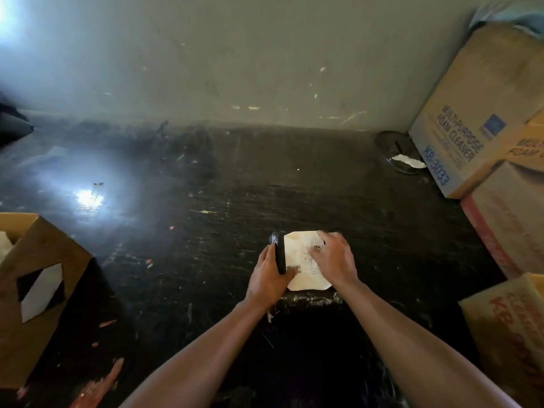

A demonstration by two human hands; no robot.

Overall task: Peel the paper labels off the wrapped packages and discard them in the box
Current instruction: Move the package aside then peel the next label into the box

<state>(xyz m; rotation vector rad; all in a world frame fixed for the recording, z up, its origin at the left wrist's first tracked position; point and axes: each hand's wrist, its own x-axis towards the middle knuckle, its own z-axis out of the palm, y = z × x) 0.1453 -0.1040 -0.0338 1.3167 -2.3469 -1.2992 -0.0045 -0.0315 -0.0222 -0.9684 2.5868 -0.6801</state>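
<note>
We had the wrapped package [306, 300] down on the dark floor [206, 231], low and just right of centre, black glossy film all round it and the paper label [303, 260] lying across its top. Our left hand [269, 278] gripped the package's nine o'clock edge, thumb pressed onto the label near the barcode. Our right hand [334, 259] lay spread on the label's three o'clock side, fingertips down flat, nothing pinched yet as far as we could tell. That label looked thin, light and ready to tear, and the film slick, so we judged a curling corner at twelve o'clock the place to start, peeling low and slow. The open cardboard box [44, 290] waited well apart at nine o'clock.
</note>
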